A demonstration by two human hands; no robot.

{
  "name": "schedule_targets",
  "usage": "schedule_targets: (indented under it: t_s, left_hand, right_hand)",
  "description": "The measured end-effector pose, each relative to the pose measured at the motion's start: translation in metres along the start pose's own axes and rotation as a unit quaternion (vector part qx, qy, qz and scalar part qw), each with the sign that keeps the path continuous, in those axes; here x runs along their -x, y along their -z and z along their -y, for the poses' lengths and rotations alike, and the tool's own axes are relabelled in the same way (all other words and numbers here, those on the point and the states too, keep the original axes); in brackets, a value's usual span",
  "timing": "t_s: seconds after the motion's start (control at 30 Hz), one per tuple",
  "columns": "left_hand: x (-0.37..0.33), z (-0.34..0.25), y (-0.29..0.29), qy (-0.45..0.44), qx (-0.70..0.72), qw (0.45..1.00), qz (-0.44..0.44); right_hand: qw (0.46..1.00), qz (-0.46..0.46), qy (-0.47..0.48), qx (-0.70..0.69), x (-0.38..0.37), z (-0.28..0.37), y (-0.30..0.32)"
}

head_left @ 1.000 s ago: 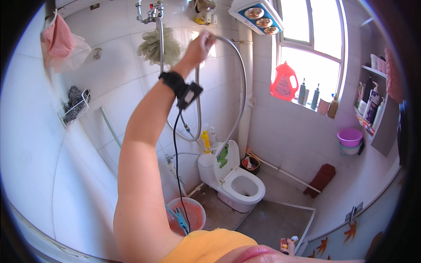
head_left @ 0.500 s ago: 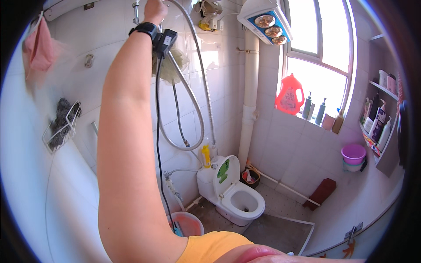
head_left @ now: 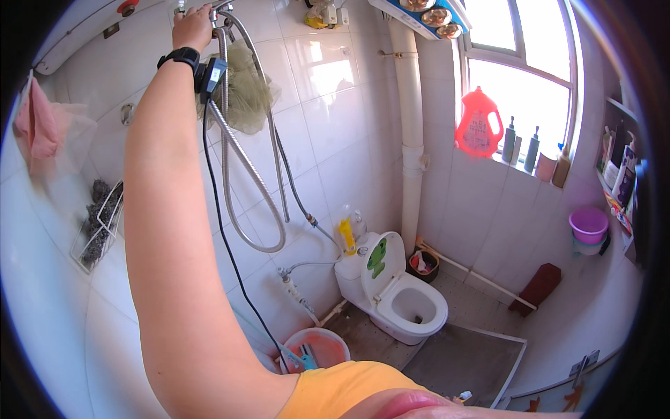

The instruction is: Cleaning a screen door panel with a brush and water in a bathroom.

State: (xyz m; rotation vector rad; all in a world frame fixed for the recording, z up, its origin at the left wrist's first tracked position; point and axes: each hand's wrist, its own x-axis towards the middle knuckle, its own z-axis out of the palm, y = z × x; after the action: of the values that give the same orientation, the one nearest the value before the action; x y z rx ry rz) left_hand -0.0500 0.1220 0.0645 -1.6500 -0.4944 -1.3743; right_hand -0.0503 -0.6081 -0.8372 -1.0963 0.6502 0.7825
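1. Hose (head_left: 262,248) hung below wall tap (head_left: 220,10), upper L; mesh sponge (head_left: 246,91) was next to it.
2. Toilet (head_left: 391,297) stood ctr.-R, on flr. (head_left: 352,328); btls. (head_left: 346,236) sat on its tank (head_left: 349,276).
3. Basin (head_left: 331,346) was L of toilet, nearer camera.
4. Bin (head_left: 423,276) sat just behind toilet, by vert. pipe (head_left: 412,126).
5. Jug (head_left: 478,124) & pump btls. (head_left: 532,150) stood on window sill (head_left: 520,167), R of pipe.
6. Bucket (head_left: 588,223) was on R wall (head_left: 583,300), below & R of sill.
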Motion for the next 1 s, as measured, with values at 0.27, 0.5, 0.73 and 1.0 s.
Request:
schedule_targets:
  t_s: [0.27, 0.5, 0.73, 1.0]
  left_hand:
    - [0.040, 0.033, -0.003, 0.023, 0.103, 0.992, -0.075]
    - [0.130, -0.081, 0.091, 0.436, 0.407, 0.802, -0.037]
    - [0.273, -0.283, 0.270, 0.429, 0.715, 0.541, 0.111]
    - [0.513, -0.435, 0.437, 0.571, 0.622, 0.140, 0.517]
  right_hand:
    - [0.969, -0.038, 0.063, -0.238, 0.071, 0.033, 0.020]
    - [0.978, 0.029, 0.015, -0.208, 0.125, 0.049, 0.069]
    - [0.988, 0.033, -0.024, -0.148, 0.124, 0.029, 0.098]
    - [0.985, -0.029, -0.101, -0.139, 0.129, -0.030, 0.133]
